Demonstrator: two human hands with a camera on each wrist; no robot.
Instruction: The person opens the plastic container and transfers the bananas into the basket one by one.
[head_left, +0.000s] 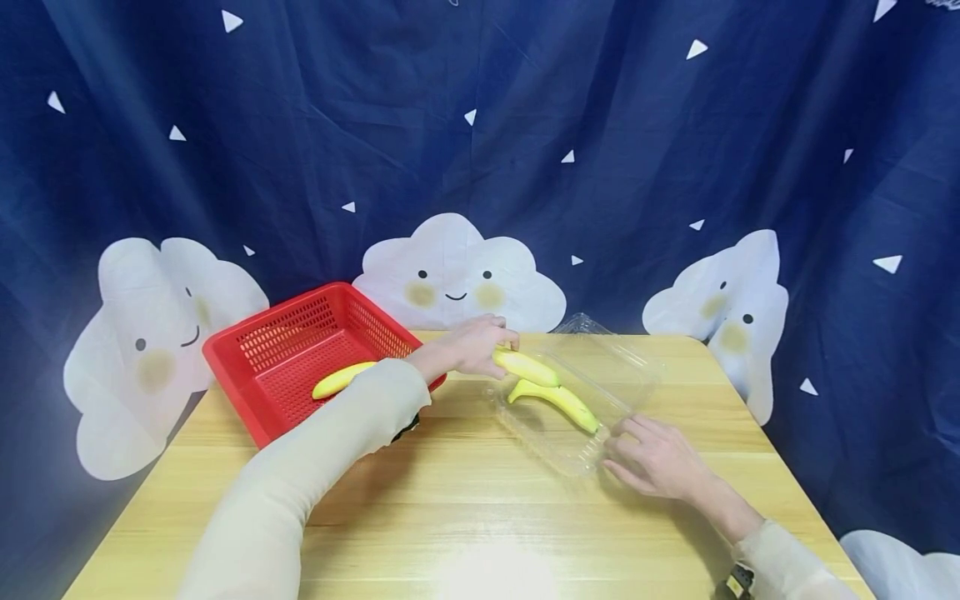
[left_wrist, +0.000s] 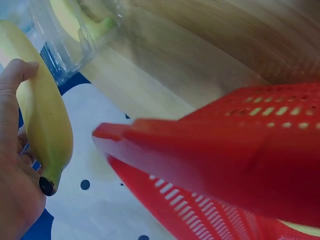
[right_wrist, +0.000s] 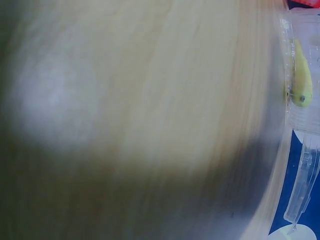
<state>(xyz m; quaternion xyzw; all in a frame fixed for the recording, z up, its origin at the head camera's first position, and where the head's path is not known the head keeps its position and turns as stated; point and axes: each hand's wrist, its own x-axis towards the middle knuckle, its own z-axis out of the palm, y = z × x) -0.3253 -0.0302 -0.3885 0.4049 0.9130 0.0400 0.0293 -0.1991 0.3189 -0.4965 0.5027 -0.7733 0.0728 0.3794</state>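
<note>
My left hand (head_left: 480, 346) grips a banana (head_left: 527, 367), thumb on one side as the left wrist view shows, above the left part of a clear plastic clamshell box (head_left: 540, 446). A second banana (head_left: 558, 402) lies inside that box, just below the held one in the head view. At the box's near right corner, my right hand (head_left: 656, 460) touches the rim with bent fingers; whether it pinches the plastic is not plain. The right wrist view shows the box with the banana (right_wrist: 302, 80) in it, but not the hand.
A red perforated basket (head_left: 258, 387) stands at the table's left, with another banana (head_left: 341, 380) inside, partly behind my left sleeve. The box's open lid (head_left: 600, 350) leans out toward the back. Behind the wooden table (head_left: 465, 500) hangs a dark blue curtain (head_left: 450, 167) with clouds.
</note>
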